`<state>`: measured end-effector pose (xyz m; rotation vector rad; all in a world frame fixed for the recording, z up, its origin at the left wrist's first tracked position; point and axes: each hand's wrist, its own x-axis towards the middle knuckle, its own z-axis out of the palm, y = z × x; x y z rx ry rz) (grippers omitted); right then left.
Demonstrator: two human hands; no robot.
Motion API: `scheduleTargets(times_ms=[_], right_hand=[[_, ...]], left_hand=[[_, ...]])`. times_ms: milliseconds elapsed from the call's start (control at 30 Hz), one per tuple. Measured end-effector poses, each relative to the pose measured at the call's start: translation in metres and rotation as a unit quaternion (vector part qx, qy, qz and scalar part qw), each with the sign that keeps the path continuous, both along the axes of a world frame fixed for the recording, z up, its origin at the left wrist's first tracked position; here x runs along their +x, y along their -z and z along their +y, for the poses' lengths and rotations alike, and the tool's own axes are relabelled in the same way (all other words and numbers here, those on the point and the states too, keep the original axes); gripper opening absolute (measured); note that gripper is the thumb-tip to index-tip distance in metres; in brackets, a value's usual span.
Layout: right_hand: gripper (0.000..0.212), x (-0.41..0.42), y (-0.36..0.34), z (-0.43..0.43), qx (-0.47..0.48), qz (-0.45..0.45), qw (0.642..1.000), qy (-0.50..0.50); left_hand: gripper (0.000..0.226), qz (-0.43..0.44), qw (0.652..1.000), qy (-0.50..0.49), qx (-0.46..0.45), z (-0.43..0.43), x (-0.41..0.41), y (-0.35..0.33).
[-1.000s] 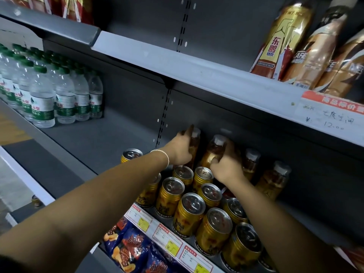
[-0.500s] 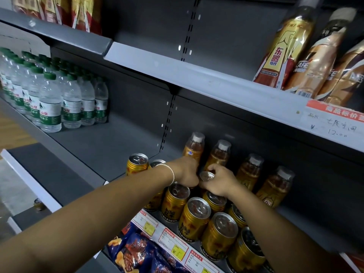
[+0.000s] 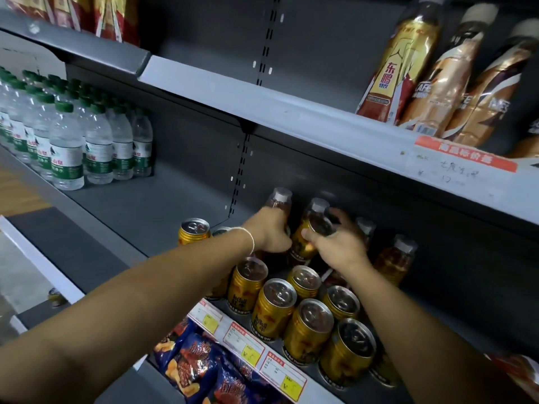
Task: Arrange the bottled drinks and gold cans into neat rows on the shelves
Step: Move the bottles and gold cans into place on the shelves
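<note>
Several gold cans (image 3: 274, 309) stand in rows at the front of the middle shelf (image 3: 140, 211). Behind them stands a row of small amber bottled drinks with white caps. My left hand (image 3: 269, 233) grips the leftmost amber bottle (image 3: 278, 199) around its body. My right hand (image 3: 339, 244) grips the second amber bottle (image 3: 313, 225), which leans toward me. Two more amber bottles (image 3: 399, 258) stand to the right, partly hidden by my right hand. One gold can (image 3: 194, 230) stands apart at the left.
Water bottles with green caps (image 3: 67, 147) fill the shelf's far left. The upper shelf (image 3: 291, 112) overhangs closely, carrying tall gold and brown bottles (image 3: 408, 59). Snack bags (image 3: 198, 365) lie on the shelf below, behind price tags (image 3: 245, 342).
Both hands left the cans' tops and reached back up to the amber bottles. The second bottle is now tilted toward me in my right hand.
</note>
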<state>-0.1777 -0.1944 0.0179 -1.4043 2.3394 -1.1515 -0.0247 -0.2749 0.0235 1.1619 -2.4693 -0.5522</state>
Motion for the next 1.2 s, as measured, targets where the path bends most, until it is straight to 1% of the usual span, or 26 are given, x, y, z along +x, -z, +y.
scheduleTargets(times_ms=[33, 100, 167, 267, 333, 400, 433, 500, 567, 667, 800, 867, 967, 1033, 1067, 1133, 1200], right_hand=[[0.073, -0.002, -0.007, 0.008, -0.04, 0.016, 0.999, -0.006], [0.076, -0.007, -0.023, 0.029, -0.109, 0.047, 0.993, -0.015], [0.08, -0.012, -0.034, 0.054, -0.12, 0.065, 0.99, -0.017], [0.082, -0.026, -0.042, 0.099, -0.12, 0.091, 0.989, -0.006], [0.083, -0.038, -0.044, 0.135, -0.114, 0.102, 0.988, 0.007], [0.078, -0.053, -0.044, 0.178, -0.114, 0.109, 0.987, 0.022], [0.075, -0.06, -0.043, 0.201, -0.115, 0.109, 0.987, 0.028], [0.076, -0.076, -0.038, 0.25, -0.107, 0.102, 0.988, 0.046], [0.077, -0.09, -0.031, 0.301, -0.096, 0.109, 0.987, 0.07], [0.077, -0.111, -0.022, 0.381, -0.083, 0.125, 0.983, 0.109], [0.079, -0.14, -0.016, 0.488, -0.062, 0.133, 0.975, 0.166], [0.078, -0.151, -0.015, 0.541, -0.056, 0.129, 0.97, 0.198], [0.066, -0.162, -0.014, 0.624, -0.052, 0.116, 0.96, 0.25], [0.06, -0.167, -0.013, 0.678, -0.043, 0.109, 0.952, 0.282], [0.061, -0.168, -0.012, 0.703, -0.036, 0.105, 0.948, 0.298], [0.07, -0.169, -0.012, 0.751, -0.021, 0.098, 0.936, 0.338], [0.073, -0.168, -0.01, 0.794, -0.012, 0.086, 0.923, 0.375]], left_hand=[[0.005, 0.016, 1.0, -0.001, -0.021, 0.003, -0.001, -0.012], [0.01, 0.029, 0.997, 0.015, -0.072, 0.012, -0.008, -0.036], [0.019, 0.018, 0.993, 0.041, -0.111, 0.029, -0.02, -0.057], [0.019, -0.008, 0.99, 0.066, -0.124, 0.065, -0.042, -0.075], [0.017, 0.008, 0.99, 0.076, -0.121, 0.095, -0.057, -0.077], [0.013, 0.032, 0.989, 0.095, -0.111, 0.132, -0.075, -0.074], [0.009, 0.044, 0.988, 0.106, -0.104, 0.151, -0.084, -0.073], [0.005, 0.057, 0.985, 0.122, -0.104, 0.19, -0.104, -0.07], [0.007, 0.06, 0.983, 0.136, -0.111, 0.233, -0.125, -0.066], [0.017, 0.071, 0.977, 0.174, -0.105, 0.303, -0.156, -0.06], [0.018, 0.079, 0.964, 0.235, -0.09, 0.4, -0.199, -0.052], [0.02, 0.072, 0.957, 0.269, -0.078, 0.448, -0.219, -0.05], [0.021, 0.052, 0.943, 0.325, -0.049, 0.52, -0.246, -0.051], [0.021, 0.032, 0.928, 0.368, -0.051, 0.567, -0.264, -0.051], [0.019, 0.025, 0.92, 0.385, -0.06, 0.59, -0.273, -0.05], [0.017, 0.011, 0.908, 0.412, -0.078, 0.635, -0.289, -0.046], [0.013, -0.001, 0.893, 0.446, -0.065, 0.677, -0.304, -0.041]])
